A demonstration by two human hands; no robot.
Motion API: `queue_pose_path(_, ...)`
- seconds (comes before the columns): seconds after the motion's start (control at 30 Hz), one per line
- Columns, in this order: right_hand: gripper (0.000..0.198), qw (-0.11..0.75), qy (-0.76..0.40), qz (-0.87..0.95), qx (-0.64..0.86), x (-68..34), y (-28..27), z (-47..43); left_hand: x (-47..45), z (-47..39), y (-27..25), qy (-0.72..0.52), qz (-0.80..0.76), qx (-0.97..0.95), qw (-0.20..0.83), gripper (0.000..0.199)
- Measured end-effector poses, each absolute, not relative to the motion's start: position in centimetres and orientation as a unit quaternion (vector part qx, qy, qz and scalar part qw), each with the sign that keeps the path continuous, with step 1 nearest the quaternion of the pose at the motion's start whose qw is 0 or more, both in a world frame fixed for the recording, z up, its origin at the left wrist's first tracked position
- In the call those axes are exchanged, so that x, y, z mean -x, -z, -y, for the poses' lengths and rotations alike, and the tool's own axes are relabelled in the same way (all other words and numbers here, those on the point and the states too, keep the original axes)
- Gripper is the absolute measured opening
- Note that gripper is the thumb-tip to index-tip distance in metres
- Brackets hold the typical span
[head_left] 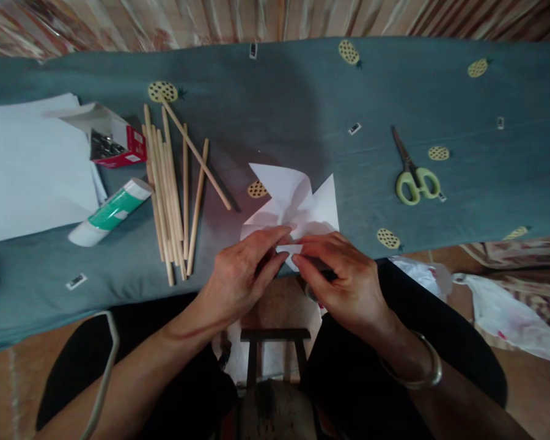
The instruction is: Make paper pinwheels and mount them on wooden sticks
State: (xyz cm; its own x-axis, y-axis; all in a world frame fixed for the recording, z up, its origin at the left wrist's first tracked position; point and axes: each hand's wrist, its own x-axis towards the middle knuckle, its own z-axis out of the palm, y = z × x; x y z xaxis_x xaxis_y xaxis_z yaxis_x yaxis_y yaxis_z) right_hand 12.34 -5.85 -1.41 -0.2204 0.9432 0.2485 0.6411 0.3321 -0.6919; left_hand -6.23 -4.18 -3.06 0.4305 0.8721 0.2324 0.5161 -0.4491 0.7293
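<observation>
A white paper pinwheel [289,194] with pointed, curled blades lies at the near edge of the cloth-covered table. My left hand [245,263] pinches its near side between thumb and fingers. From the other side, my right hand [337,269] grips the same near part, thumb below and fingers above. A small white flap shows between the two sets of fingertips. My fingers cover part of the pinwheel's near blades, so I cannot make out how the paper is joined there.
Several wooden sticks [165,189] lie left of the pinwheel. Beyond them are a glue tube [112,211], an open red box [135,143] of small dark metal pieces and white paper sheets [27,171]. Green-handled scissors [412,177] rest at right. Plastic bags [504,311] lie below the table's right edge.
</observation>
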Motion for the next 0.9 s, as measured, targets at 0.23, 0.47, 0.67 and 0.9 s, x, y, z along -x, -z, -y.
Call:
queue_pose_path(0.23, 0.004, 0.314, -0.199, 0.757, 0.538, -14.1, 0.1, 5.3, 6.7, 3.3, 2.4, -0.309, -0.413, -0.838, 0.177, 0.033)
queue_pose_path(0.47, 0.008, 0.28, -0.216, 0.774, 0.525, -13.7, 0.2, 5.7, 6.3, 3.5, 3.4, -0.278, -0.39, -0.862, 0.168, 0.032)
queue_pose_path(0.67, 0.009, 0.26, -0.234, 0.727, 0.591, -13.4, 0.7, 5.5, 6.0, 3.5, 3.8, -0.263, -0.394, -0.863, 0.174, 0.033)
queue_pose_path(0.9, 0.011, 0.282, -0.222, 0.687, 0.632, -13.3, 1.2, 5.1, 6.0, 3.4, 3.7, -0.255, -0.401, -0.862, 0.177, 0.037)
